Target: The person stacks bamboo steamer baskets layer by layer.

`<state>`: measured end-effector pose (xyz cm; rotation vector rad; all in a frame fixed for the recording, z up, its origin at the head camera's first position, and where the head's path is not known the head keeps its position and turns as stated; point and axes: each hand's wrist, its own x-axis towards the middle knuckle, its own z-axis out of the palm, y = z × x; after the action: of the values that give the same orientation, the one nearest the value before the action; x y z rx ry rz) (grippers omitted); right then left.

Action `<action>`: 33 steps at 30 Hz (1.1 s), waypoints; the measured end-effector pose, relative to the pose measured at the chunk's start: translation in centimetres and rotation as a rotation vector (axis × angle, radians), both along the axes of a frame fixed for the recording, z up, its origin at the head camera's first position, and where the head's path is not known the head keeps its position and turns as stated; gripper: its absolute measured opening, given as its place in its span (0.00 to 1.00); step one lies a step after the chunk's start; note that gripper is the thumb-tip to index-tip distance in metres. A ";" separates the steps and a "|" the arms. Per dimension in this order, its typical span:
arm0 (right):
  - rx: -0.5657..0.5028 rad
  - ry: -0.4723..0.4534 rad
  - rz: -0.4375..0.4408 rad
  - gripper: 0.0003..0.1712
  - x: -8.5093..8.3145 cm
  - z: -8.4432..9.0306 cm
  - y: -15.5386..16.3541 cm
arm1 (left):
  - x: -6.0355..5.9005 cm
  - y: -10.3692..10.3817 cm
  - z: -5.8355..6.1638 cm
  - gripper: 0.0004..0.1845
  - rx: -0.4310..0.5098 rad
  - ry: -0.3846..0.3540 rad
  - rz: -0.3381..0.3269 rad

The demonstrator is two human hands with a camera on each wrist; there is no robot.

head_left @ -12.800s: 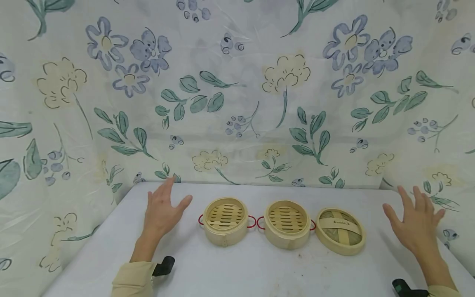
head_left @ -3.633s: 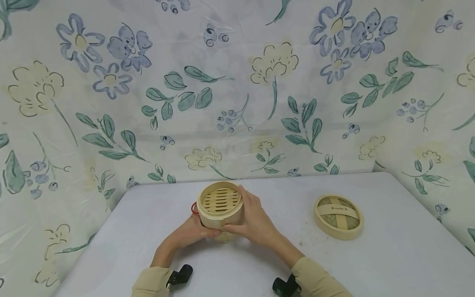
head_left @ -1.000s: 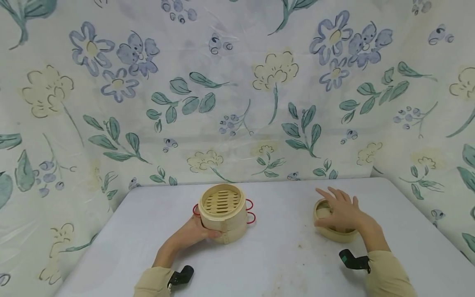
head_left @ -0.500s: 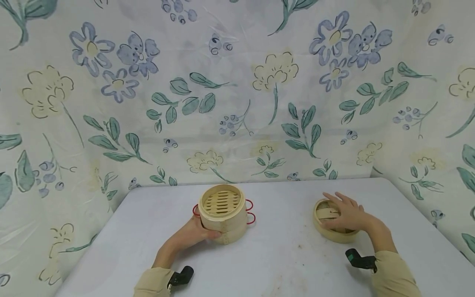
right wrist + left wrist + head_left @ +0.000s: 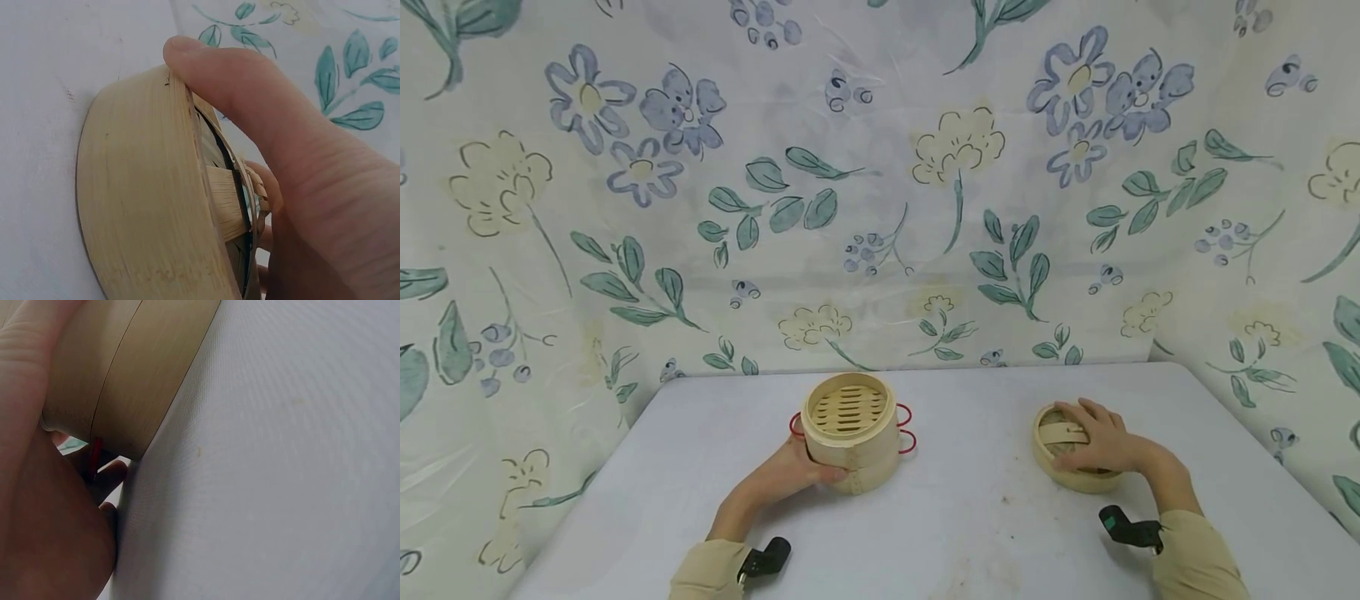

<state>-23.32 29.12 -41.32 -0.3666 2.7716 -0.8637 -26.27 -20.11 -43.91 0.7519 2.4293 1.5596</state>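
1. A person's two hands work at a white table [image 5: 970, 533], which is backed and flanked by a cloth [image 5: 880, 167] printed with blue flowers and green leaves.
2. The left hand [image 5: 790, 477] grips the near left side of a stack of two bamboo steamer baskets [image 5: 850, 433], thumb curled against the wall. In the left wrist view the palm [image 5: 50, 525] presses the stacked baskets [image 5: 119, 369] where their two walls meet.
3. The stack stands upright on the table, left of its middle and nearer the far edge than the near one. Its top is open and shows a slatted floor. Red wire handles [image 5: 906, 427] stick out at both sides.
4. The right hand [image 5: 1101, 442] lies on a bamboo lid [image 5: 1060, 454], fingers curved over its woven top and thumb on the near rim. The right wrist view shows the thumb [image 5: 250, 87] clamped over the rim of the lid [image 5: 150, 206].
5. The lid sits flat on the table towards the right edge, well apart from the stack.
6. Beige sleeves [image 5: 1195, 567] cover both forearms, with a small black device [image 5: 1123, 527] strapped at each wrist.
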 end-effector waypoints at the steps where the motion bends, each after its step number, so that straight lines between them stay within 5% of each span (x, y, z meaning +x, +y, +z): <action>1: -0.001 0.001 -0.003 0.56 0.1 0.1 -0.1 | 0.0 0.0 0.0 0.51 -0.005 -0.002 0.002; 23: 0.017 0.074 -0.022 0.54 -0.1 0.2 -0.7 | 0.1 0.1 -0.1 0.52 -0.010 -0.051 0.033; 33: 0.023 0.095 -0.050 0.54 -0.3 0.4 -1.1 | -0.1 0.3 0.0 0.51 -0.008 -0.012 0.018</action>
<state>-23.64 28.01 -40.95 -0.3446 2.8869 -0.8456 -26.37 -19.81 -43.89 0.7187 2.4391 1.5554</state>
